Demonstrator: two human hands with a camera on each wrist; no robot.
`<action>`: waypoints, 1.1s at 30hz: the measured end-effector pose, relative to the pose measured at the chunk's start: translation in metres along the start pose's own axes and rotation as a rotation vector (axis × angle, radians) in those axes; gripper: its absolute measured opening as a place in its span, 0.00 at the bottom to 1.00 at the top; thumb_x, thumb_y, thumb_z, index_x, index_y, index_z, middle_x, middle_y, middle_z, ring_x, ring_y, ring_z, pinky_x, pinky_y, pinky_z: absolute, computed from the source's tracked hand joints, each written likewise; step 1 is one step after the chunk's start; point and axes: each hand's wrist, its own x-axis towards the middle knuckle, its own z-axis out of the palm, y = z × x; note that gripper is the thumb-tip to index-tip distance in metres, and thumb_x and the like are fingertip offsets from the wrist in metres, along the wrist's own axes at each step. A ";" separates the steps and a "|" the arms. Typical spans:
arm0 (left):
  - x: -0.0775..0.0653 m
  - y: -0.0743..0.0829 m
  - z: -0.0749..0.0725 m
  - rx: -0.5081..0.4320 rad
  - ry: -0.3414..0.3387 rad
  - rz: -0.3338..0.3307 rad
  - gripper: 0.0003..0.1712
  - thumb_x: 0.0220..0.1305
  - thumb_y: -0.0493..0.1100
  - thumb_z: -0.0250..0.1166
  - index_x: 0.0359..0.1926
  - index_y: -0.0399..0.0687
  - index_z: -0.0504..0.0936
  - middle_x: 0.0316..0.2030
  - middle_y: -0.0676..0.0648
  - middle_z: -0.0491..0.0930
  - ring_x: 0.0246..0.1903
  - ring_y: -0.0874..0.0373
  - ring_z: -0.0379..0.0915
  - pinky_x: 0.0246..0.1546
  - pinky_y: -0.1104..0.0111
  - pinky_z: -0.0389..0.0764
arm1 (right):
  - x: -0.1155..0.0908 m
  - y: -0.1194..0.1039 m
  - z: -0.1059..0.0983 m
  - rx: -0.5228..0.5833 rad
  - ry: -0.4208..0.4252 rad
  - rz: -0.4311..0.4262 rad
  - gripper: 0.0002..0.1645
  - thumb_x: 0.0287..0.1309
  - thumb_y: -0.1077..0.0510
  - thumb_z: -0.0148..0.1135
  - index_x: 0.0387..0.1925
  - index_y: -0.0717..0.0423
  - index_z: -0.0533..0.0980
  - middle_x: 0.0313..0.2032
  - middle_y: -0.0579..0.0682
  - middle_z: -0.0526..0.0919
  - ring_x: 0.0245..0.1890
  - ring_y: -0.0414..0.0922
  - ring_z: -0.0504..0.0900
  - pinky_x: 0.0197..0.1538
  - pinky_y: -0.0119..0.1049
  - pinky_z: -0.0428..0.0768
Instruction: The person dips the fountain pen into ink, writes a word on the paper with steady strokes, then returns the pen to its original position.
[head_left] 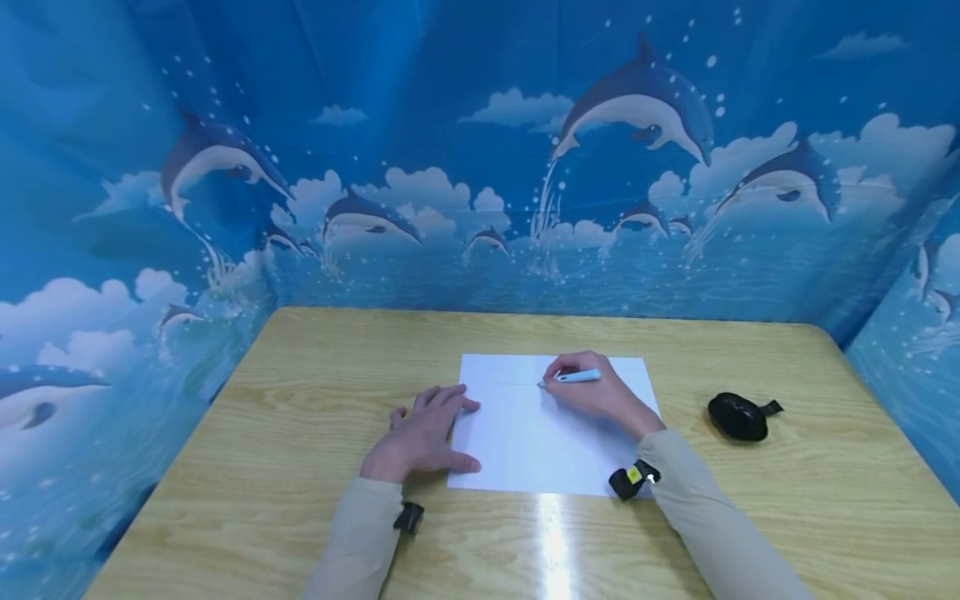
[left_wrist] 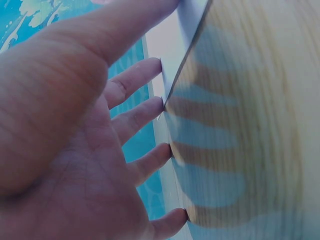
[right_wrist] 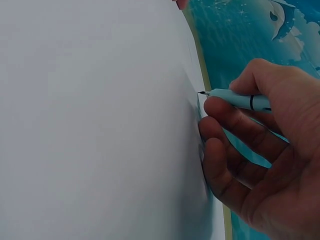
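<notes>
A white sheet of paper lies on the wooden table. My right hand pinches a light blue fountain pen between thumb and fingers. In the right wrist view, the dark nib of the fountain pen touches the paper. A thin, faint line runs leftward from the nib near the sheet's far edge. At the paper's left edge rests my left hand, fingers spread. Its thumb and index fingertip lie on the sheet; in the left wrist view the fingertips touch the paper's edge and the tabletop.
A black rounded object with a short strap sits on the table right of the paper. Behind and beside the table hangs a blue curtain printed with dolphins. Small black devices are worn at both wrists.
</notes>
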 end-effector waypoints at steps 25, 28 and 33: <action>-0.001 -0.001 0.001 -0.012 0.006 0.013 0.46 0.52 0.59 0.79 0.70 0.61 0.72 0.80 0.50 0.55 0.80 0.39 0.43 0.69 0.25 0.49 | -0.013 0.011 -0.010 0.007 0.031 0.049 0.08 0.64 0.51 0.66 0.40 0.47 0.86 0.49 0.48 0.87 0.54 0.49 0.82 0.58 0.47 0.78; -0.001 -0.001 0.001 -0.017 0.003 0.010 0.46 0.52 0.59 0.79 0.70 0.61 0.72 0.80 0.50 0.55 0.80 0.39 0.43 0.69 0.25 0.49 | -0.013 0.013 -0.011 -0.001 0.038 0.057 0.07 0.64 0.51 0.67 0.40 0.46 0.86 0.48 0.48 0.88 0.54 0.49 0.82 0.57 0.47 0.79; -0.002 0.000 0.001 -0.018 0.004 0.008 0.46 0.52 0.59 0.79 0.70 0.61 0.72 0.80 0.50 0.55 0.80 0.39 0.42 0.69 0.25 0.48 | -0.015 0.016 -0.014 -0.021 0.056 0.054 0.07 0.64 0.51 0.67 0.40 0.46 0.86 0.48 0.48 0.88 0.53 0.48 0.83 0.55 0.44 0.79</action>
